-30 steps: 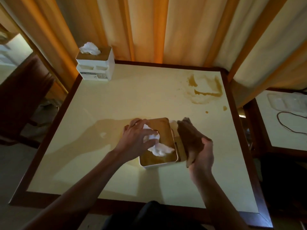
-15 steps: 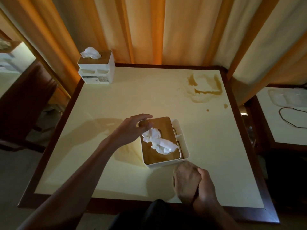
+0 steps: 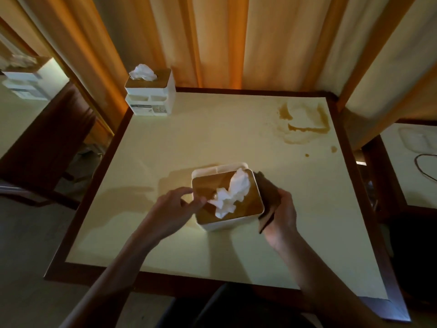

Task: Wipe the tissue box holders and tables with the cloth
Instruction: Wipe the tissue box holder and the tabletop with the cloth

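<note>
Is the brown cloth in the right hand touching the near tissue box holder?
Touching. The head view shows the brown cloth, held in the right hand, pressed flat against the right side wall of the near tissue box holder, with no gap visible between them.

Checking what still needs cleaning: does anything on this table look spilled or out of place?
Yes. A brown spill has dried in smeared rings near the table's far right corner, with small drops beside it. A wet-looking patch also lies left of the near tissue box holder.
</note>
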The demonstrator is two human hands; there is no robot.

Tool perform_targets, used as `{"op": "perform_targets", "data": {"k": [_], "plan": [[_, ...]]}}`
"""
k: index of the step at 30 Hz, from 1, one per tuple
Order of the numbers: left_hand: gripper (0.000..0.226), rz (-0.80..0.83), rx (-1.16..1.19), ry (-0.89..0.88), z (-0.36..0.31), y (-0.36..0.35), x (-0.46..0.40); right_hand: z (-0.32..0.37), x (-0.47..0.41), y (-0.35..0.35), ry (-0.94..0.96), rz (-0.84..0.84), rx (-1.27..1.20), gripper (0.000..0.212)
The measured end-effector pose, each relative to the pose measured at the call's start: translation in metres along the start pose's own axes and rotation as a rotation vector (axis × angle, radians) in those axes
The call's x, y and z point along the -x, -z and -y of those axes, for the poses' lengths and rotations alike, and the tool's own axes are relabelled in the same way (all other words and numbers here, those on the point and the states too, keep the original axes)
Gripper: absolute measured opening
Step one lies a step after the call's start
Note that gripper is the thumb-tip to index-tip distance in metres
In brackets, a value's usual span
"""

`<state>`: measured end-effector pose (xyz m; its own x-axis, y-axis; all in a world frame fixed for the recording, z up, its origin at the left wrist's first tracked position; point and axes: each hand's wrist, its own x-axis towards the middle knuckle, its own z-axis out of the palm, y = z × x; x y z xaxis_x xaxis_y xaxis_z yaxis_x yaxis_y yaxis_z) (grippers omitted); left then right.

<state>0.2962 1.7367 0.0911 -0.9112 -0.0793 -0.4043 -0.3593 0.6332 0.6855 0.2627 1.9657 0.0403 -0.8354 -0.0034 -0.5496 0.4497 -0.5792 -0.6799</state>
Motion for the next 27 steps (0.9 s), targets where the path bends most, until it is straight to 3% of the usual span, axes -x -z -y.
{"op": "perform_targets", "data": {"k": [2, 4, 6, 10, 15, 20, 27], "plan": [[0.034, 0.051, 0.014, -0.030, -0.006, -0.005, 0.011, 0.007, -0.006, 0.002, 0.081, -0.005, 0.071, 0.041], [0.033, -0.093, -0.141, -0.142, -0.018, -0.015, 0.014, 0.012, -0.002, 0.000, 0.207, -0.018, 0.233, 0.041], [0.049, -0.255, -0.274, -0.300, -0.031, -0.027, 0.009, 0.009, 0.004, 0.002, 0.390, -0.051, 0.468, 0.034], [0.065, -0.142, -0.484, -0.516, -0.033, -0.056, -0.016, -0.010, 0.000, 0.023, 0.596, 0.101, 0.887, 0.047], [0.041, -0.211, -0.433, -0.602, -0.010, -0.072, -0.044, -0.029, 0.017, 0.056, 0.870, 0.135, 1.260, 0.045], [0.032, -0.326, -0.289, -0.609, -0.004, -0.079, -0.048, -0.046, 0.036, 0.088, 0.934, 0.166, 1.398, 0.051], [0.027, -0.368, -0.311, -0.602, -0.004, -0.080, -0.049, -0.013, -0.023, 0.029, 0.799, 0.137, 1.398, 0.056]]}}
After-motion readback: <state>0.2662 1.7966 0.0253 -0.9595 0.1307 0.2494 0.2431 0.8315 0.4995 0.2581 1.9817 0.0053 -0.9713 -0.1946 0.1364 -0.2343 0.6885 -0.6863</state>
